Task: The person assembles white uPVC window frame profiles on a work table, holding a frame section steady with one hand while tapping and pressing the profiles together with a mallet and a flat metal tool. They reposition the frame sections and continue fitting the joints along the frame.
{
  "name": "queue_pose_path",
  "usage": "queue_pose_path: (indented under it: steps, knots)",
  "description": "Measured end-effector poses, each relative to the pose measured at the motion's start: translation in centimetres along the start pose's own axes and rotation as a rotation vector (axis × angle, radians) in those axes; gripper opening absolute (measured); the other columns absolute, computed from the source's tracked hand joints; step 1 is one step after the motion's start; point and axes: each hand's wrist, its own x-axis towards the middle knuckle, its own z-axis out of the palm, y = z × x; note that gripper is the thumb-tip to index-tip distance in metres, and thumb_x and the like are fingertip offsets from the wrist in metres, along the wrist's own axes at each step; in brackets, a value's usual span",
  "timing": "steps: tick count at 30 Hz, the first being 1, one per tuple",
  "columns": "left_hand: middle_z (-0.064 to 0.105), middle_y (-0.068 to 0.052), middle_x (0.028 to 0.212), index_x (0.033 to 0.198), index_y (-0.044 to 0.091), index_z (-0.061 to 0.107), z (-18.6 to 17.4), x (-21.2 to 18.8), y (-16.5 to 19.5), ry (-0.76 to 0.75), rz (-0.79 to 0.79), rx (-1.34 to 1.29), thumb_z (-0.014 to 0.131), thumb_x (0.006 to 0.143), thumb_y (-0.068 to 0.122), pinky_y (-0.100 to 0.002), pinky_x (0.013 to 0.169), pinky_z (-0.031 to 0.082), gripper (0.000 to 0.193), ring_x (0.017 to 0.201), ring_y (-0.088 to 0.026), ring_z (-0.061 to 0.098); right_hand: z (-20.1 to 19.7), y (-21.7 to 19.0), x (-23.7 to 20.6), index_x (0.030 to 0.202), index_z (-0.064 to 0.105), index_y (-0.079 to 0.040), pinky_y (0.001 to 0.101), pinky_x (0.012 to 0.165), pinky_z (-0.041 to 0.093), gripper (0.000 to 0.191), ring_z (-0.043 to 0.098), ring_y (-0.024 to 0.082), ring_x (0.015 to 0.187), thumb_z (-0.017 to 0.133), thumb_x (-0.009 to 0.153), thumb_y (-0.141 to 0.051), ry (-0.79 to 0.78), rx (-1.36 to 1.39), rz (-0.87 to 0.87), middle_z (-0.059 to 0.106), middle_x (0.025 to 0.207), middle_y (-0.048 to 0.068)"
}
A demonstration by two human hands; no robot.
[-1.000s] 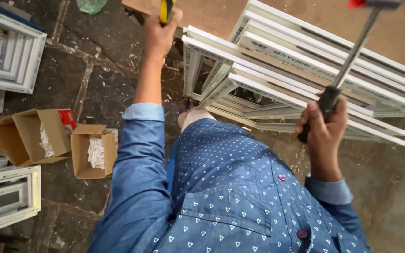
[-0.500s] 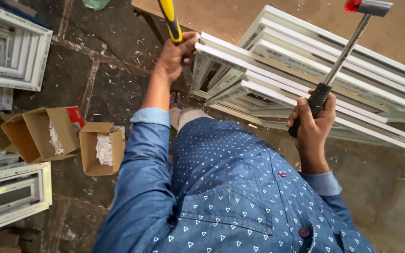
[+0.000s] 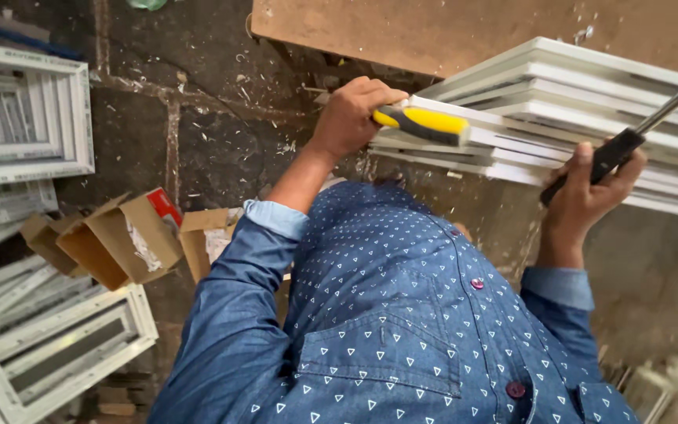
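From the head view, you look straight down past your blue shirt (image 3: 386, 330). Your left hand (image 3: 351, 118) is at 12 o'clock, fingers wrapped tight round a tool (image 3: 421, 123) with a yellow and black handle. The handle lies flat, its long side running from 9 to 3 o'clock, and it rests on the near edge of the white frames (image 3: 559, 110). Your right hand (image 3: 586, 192) is at 2 o'clock, fingers shut tight on the black grip of a hammer (image 3: 629, 137). Its shaft slants up toward 2 o'clock. The hammer is up and to the right of the yellow tool, well apart from it. Your left hand is the nearer one to the frames' corner.

The working tip of the yellow tool hides under your left hand, so you cannot tell its shape. The hammer head is cut off at the right edge. The frames sit on a brown desk (image 3: 433, 31). Open boxes (image 3: 119, 235) lie on the floor at 9 o'clock.
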Motion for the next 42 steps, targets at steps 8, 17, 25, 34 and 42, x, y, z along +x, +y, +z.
queue_pose_path:
  steps: [8,17,25,34,42]
  knots:
    - [0.064,-0.006,0.089,0.105,0.004,0.069,-1.3,2.6,-1.5,-0.112,0.382,0.074,0.076,0.096,0.02,-0.04,0.073,0.053,0.02,0.084,-0.026,0.063,-1.2,2.7,0.2,0.138,0.042,-0.005,0.031,0.057,0.048,0.023,0.051,0.015,0.062,0.057,0.121,0.002,0.176,-0.024,-0.018,0.054,0.091,0.006]
    - [0.06,-0.007,0.085,0.099,0.005,0.067,-1.7,3.7,-2.5,-0.161,0.429,-0.006,0.075,0.095,0.019,-0.039,0.073,0.053,0.017,0.083,-0.027,0.063,-0.2,1.8,-0.1,0.138,0.043,-0.004,0.0351,0.052,0.048,0.018,0.048,0.018,0.055,0.054,0.124,-0.001,0.214,0.003,-0.043,0.047,0.079,0.006]
    - [0.068,-0.009,0.091,0.1,0.009,0.068,-1.0,2.7,-3.0,-0.208,0.179,-0.165,0.074,0.093,0.015,-0.042,0.08,0.055,0.011,0.091,-0.031,0.068,0.3,1.2,-0.2,0.138,0.042,-0.004,0.034,0.049,0.045,0.019,0.049,0.018,0.056,0.058,0.127,-0.003,0.223,0.021,-0.007,0.045,0.076,0.006]
    - [0.068,-0.006,0.078,0.112,0.006,0.07,0.2,2.2,-4.7,-0.398,-0.481,-0.557,0.085,0.083,0.03,-0.034,0.069,0.055,0.041,0.072,-0.02,0.068,0.2,0.7,0.5,0.14,0.042,-0.002,0.0345,0.051,0.046,0.021,0.049,0.019,0.056,0.058,0.127,-0.002,0.178,0.026,0.028,0.044,0.075,0.007]
    - [0.069,-0.012,0.096,0.109,0.007,0.069,0.2,2.7,-4.9,-0.241,-0.009,-0.442,0.086,0.092,0.027,-0.039,0.077,0.055,0.031,0.088,-0.032,0.07,0.3,0.4,1.0,0.145,0.043,-0.002,0.0345,0.055,0.048,0.026,0.052,0.019,0.062,0.059,0.126,-0.002,0.174,0.027,0.065,0.046,0.078,0.007]
